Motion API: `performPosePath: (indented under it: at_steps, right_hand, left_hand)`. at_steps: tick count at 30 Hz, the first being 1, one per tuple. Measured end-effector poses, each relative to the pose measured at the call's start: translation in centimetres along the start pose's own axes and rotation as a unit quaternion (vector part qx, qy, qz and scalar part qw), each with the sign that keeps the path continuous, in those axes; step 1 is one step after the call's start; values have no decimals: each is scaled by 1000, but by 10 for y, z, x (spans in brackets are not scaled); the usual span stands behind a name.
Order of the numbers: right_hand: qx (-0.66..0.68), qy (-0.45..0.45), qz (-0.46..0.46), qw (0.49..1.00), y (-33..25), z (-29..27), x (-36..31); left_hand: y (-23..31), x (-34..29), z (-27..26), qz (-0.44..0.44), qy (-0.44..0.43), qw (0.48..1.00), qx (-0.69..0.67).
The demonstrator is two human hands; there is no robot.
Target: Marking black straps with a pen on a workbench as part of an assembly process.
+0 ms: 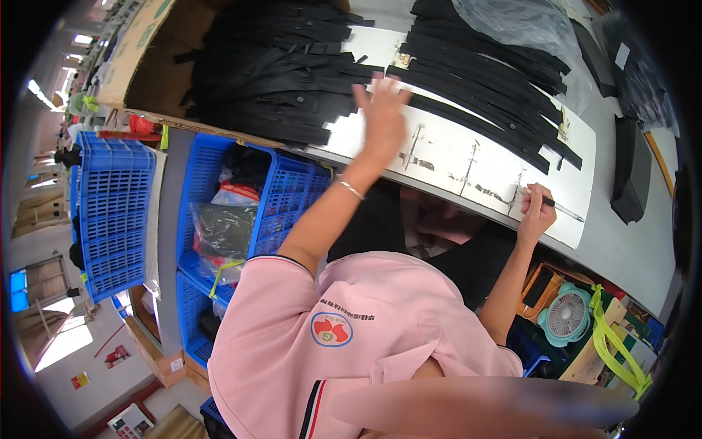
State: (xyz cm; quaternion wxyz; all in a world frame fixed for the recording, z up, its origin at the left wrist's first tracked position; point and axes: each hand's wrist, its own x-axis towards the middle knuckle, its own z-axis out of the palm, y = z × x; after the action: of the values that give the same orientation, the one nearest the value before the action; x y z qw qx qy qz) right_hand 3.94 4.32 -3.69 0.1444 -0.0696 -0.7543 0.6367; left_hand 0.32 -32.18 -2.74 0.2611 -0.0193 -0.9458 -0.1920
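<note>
A white board [446, 164] with dark ruled marks lies across the table in front of me. Black fabric strips [482, 95] are laid side by side on its far part. My left hand [384, 117] is stretched over the board with fingers spread, its fingertips near the left end of the closest strip. It holds nothing. At the board's near right edge, my right hand [537, 211] is closed round a slim pen [567, 210] with a dark barrel and a silvery end pointing right. A second pile of black strips [278, 88] lies to the left, partly overlapping the board.
The left pile extends into an open cardboard box [157, 80]. Clear plastic film [519, 25] covers the far strips. Blue crates [274, 197] holding bagged items stand below at left. Black pieces [630, 172] lie at right, and a small teal fan [567, 313] sits below the table's right side.
</note>
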Motion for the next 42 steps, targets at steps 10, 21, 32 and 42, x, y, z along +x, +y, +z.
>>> performPosePath:
  at_steps: [10, 21, 32, 42]
  right_hand:
    - [4, -3, -19, 1000, 3, 5, 6]
    - [-14, 8, -33, 999, -3, 3, 1]
    - [-358, -59, -310, 879, -18, 44, -61]
    - [-437, 44, -314, 842, 15, -34, -45]
  left_hand:
    - [-87, -17, -84, -50, -15, 996, 78]
    - [50, -28, -13, 99, -102, 962, -234]
    - [131, -34, 40, 133, -65, 946, -288]
    - [101, -78, -8, 116, -103, 978, -139]
